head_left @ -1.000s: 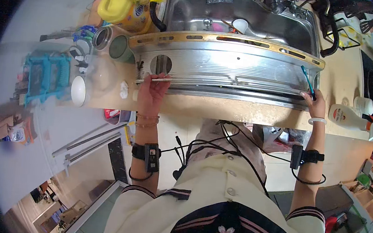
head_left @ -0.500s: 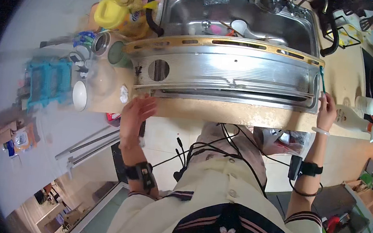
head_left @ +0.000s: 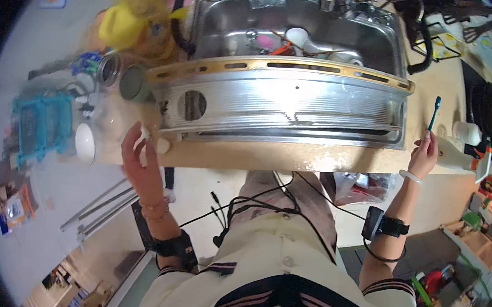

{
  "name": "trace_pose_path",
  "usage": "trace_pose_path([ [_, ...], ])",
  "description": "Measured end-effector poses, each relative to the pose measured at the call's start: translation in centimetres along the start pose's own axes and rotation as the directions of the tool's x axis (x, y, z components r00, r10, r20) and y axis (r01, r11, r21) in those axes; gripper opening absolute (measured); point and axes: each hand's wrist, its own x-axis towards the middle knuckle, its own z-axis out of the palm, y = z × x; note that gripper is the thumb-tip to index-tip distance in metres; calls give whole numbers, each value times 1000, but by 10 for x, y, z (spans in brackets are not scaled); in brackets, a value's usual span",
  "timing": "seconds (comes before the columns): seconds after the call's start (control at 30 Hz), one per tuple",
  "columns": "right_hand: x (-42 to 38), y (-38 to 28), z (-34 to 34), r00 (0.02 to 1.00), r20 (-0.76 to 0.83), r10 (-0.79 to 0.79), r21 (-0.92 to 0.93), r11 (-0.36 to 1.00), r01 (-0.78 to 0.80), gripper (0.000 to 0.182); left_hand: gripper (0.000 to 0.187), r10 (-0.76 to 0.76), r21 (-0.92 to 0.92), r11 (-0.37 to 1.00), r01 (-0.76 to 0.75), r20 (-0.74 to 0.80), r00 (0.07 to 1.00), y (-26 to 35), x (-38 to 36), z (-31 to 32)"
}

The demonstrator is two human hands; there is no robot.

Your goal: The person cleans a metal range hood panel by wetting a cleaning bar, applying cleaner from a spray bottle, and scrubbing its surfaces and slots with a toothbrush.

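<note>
Hands are noted as well apart, at opposite ends of a ribbed metal panel (head_left: 240,99). A slim teal brush (head_left: 434,116) is held by its lower end in the fingers of the right hand (head_left: 424,157), head raised above the counter (head_left: 216,155), to the right of the panel. The left hand (head_left: 142,163) is placed over the front edge of the counter; a small white scrap (head_left: 145,133) is seen at its fingertips, but whether it is pinched cannot be told. A pale rounded piece (head_left: 163,145) is found just beside these fingers. The panel, marked by a round hole near its left end and a slotted gold-coloured strip along its far side, is laid across the front part of a steel sink (head_left: 360,39), in which a white cup (head_left: 296,37) is seen. The counter surface is pale, with a whitish, worn-looking patch at the front edge. At left are recorded an open jar (head_left: 109,69), a white bowl (head_left: 85,143), a teal rack (head_left: 42,126) and a blurred yellow container (head_left: 121,26). At right, a spray bottle (head_left: 453,154) is noted near the right hand. Below the counter, a plastic bag (head_left: 362,191) and a pale floor (head_left: 200,188) are observed.
</note>
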Motion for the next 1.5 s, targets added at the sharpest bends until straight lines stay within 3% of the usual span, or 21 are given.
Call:
trace_pose_path([
  [0.1,1,11,-7,996,-65,-53,-65,997,49,27,37,-165,42,986,163,62,984,-3,9,-1],
  [0.17,-5,15,-11,987,-72,-144,-200,972,127,29,37,-165,33,986,163,76,983,-17,13,0],
  [0.23,-16,1,-13,997,-69,-38,-263,965,18,32,37,-191,-9,981,192,79,978,-20,22,8],
  [0.3,-22,-2,-22,989,-41,-144,-278,952,127,31,32,3,-93,996,2,54,999,-26,35,16],
  [0.37,-24,-12,-28,996,4,-85,-241,967,83,30,30,200,-90,976,-198,6,980,-28,39,24],
  [0.47,-20,-22,-33,993,90,-72,-270,958,93,30,28,226,-116,969,-219,54,973,-24,38,31],
  [0.57,-20,-20,-29,987,142,-68,-209,973,98,28,28,148,-66,987,-148,-6,989,-22,26,41],
  [0.67,-26,-28,-14,989,146,-29,-224,973,62,28,27,162,5,987,-162,-44,986,-18,14,49],
  [0.77,-29,-30,3,901,346,-261,-356,852,383,29,26,164,52,986,-161,-75,984,-19,1,60],
  [0.8,-31,-35,8,900,387,-200,-398,845,358,25,25,175,90,981,-170,-57,983,-20,-4,62],
  [0.93,-34,-42,28,805,517,-291,-300,819,489,16,22,193,145,972,-185,-38,981,-25,-16,73],
  [1.03,-31,-43,37,794,583,-171,-292,868,401,14,22,201,172,967,-189,-52,978,-27,-20,80],
  [1.07,-33,-43,44,798,570,-197,-213,902,375,13,21,208,188,963,-195,-55,976,-26,-20,81],
  [1.17,-30,-53,52,760,593,-264,-277,820,501,13,21,163,164,975,-148,-77,984,-21,-21,85],
  [1.2,-30,-55,54,784,578,-226,-262,859,440,15,22,188,191,967,-171,-73,980,-18,-20,85],
  [1.27,-26,-61,60,714,609,-345,-210,798,565,17,24,239,238,947,-216,-71,969,-9,-16,85],
  [1.3,-23,-65,61,673,619,-405,-182,759,625,18,23,292,235,935,-265,-88,953,-3,-12,84],
  [1.37,-21,-70,59,688,620,-378,-180,785,593,22,22,401,229,902,-367,-120,908,15,-3,78],
  [1.43,-15,-83,56,639,638,-430,-171,730,662,23,18,536,444,752,-488,18,844,72,12,67],
  [1.47,-16,-92,52,674,635,-377,-214,753,623,26,20,665,390,683,-618,20,747,99,21,66],
  [1.5,-13,-98,51,636,637,-436,-173,723,669,26,23,784,308,590,-747,6,621,122,32,60],
])
